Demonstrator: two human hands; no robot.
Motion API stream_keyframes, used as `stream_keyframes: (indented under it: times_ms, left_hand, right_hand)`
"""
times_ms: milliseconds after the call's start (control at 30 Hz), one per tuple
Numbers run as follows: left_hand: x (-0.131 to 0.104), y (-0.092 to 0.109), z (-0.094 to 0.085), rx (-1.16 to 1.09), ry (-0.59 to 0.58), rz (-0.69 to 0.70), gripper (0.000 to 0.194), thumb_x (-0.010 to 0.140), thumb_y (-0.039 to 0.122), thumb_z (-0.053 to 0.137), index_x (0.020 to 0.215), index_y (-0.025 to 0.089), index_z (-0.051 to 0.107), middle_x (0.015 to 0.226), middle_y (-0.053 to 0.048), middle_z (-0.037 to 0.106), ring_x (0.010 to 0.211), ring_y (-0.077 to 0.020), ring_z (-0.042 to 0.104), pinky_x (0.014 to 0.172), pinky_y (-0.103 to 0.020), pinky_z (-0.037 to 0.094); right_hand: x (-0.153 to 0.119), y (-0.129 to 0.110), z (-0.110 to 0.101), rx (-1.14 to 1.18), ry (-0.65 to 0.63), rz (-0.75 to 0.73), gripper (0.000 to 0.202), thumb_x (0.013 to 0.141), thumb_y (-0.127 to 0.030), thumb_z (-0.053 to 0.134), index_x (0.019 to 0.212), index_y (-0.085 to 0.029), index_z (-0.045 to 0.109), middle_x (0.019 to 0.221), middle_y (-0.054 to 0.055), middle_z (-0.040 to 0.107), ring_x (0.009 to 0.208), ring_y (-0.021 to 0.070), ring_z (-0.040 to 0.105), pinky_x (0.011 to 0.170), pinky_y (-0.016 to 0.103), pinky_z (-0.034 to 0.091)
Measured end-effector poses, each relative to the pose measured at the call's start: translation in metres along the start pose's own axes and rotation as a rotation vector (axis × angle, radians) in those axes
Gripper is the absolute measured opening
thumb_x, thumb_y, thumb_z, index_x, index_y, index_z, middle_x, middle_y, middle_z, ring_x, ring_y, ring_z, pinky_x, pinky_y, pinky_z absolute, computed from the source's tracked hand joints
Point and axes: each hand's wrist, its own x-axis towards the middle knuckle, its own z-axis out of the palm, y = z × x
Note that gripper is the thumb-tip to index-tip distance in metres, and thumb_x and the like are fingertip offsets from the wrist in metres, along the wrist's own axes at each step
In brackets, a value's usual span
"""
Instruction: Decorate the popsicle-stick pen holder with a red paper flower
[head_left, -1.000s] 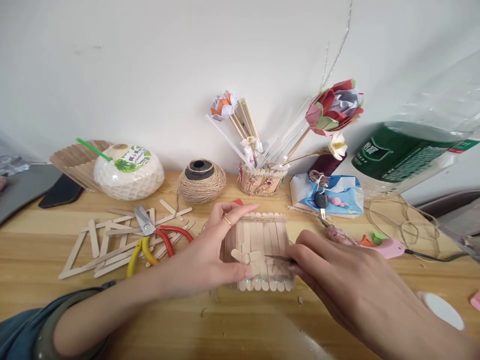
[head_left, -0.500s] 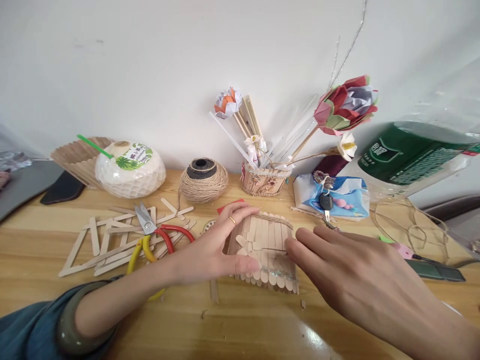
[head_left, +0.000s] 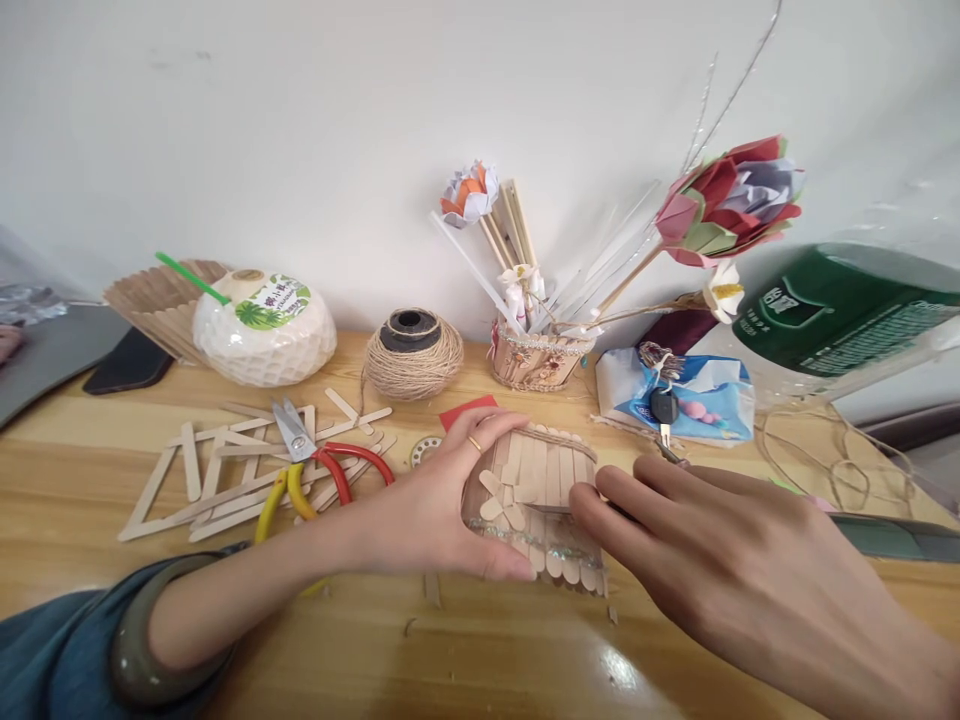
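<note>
A small craft piece of wooden craft sticks [head_left: 559, 470] lies on the table, with rounded stick ends along its lower edge, twine along its top and a glittery strip across it. A flower shape made of stick ends [head_left: 504, 498] sits on its left part. My left hand [head_left: 457, 500] grips the piece from the left, fingers over the far edge and thumb at the near edge. At the right side, my right hand [head_left: 690, 540] has its fingers curled against the piece. Something dark shows between those fingers, mostly hidden.
Left of the piece lie loose craft sticks [head_left: 191, 465] and red-and-yellow-handled scissors [head_left: 296, 440]. Behind stand a white coconut [head_left: 262, 335], a twine spool [head_left: 414, 360] and a stick holder with paper flowers [head_left: 540, 360]. Keys [head_left: 664, 405] rest on a blue-and-white packet [head_left: 727, 400].
My left thumb has shifted down to the near edge, and the stick flower shows more fully. My right fingers have curled in at the right side. The view has shifted slightly.
</note>
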Motion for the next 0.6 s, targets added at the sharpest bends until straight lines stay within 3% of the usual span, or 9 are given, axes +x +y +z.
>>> stream_keyframes:
  times_ms: [433, 600]
  left_hand:
    - [0.0003, -0.0003, 0.0007, -0.044, 0.029, 0.026, 0.093, 0.061, 0.043, 0.079, 0.137, 0.030, 0.027, 0.146, -0.008, 0.021, 0.136, -0.0304, 0.024, 0.112, -0.051, 0.022]
    - [0.0009, 0.0019, 0.0019, -0.063, 0.042, 0.026, 0.091, 0.060, 0.040, 0.080, 0.135, 0.032, 0.031, 0.144, -0.008, 0.025, 0.135, -0.0318, 0.026, 0.111, -0.053, 0.022]
  right_hand:
    - [-0.0040, -0.0035, 0.0017, -0.092, 0.039, -0.017, 0.036, 0.087, 0.001, 0.030, 0.090, -0.015, 0.062, 0.074, 0.005, 0.067, 0.061, 0.0201, 0.058, 0.051, 0.034, 0.032]
    - [0.0021, -0.0014, -0.0020, -0.072, 0.016, -0.068, 0.037, 0.083, 0.004, 0.030, 0.080, -0.017, 0.061, 0.071, 0.004, 0.066, 0.056, 0.0190, 0.055, 0.048, 0.034, 0.029]
